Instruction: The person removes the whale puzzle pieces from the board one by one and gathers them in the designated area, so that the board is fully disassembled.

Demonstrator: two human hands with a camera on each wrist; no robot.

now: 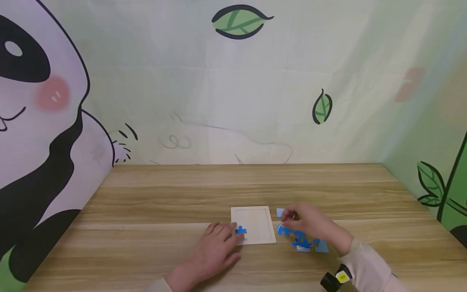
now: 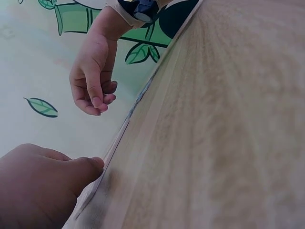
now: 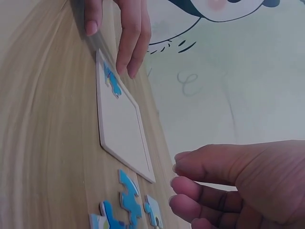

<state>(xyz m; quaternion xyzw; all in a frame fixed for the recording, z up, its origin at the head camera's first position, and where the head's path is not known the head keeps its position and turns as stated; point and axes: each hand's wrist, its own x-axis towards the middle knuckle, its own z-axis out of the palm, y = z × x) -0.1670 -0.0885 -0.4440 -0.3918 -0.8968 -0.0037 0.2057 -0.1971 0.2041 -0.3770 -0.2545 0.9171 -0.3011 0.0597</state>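
Note:
A square wooden puzzle tray (image 1: 257,224) lies on the table, with blue puzzle pieces (image 1: 241,230) in its near left corner. My left hand (image 1: 215,249) rests at the tray's left edge, fingers extended beside those pieces. Over the loose blue puzzle pieces (image 1: 300,235) to the right of the tray hovers my right hand (image 1: 310,221). Its fingers are loosely bent, and the right wrist view shows nothing between thumb and fingertips (image 3: 178,183). Some loose pieces are hidden beneath this hand in the head view.
A pale blue puzzle piece (image 1: 280,212) lies by the tray's far right corner, another light blue piece (image 1: 322,246) nearer the right sleeve. Behind the wooden table (image 1: 164,194) stands a wall (image 1: 182,81) with printed leaves and a panda. A dark wrist device (image 1: 335,278) sits on the right sleeve.

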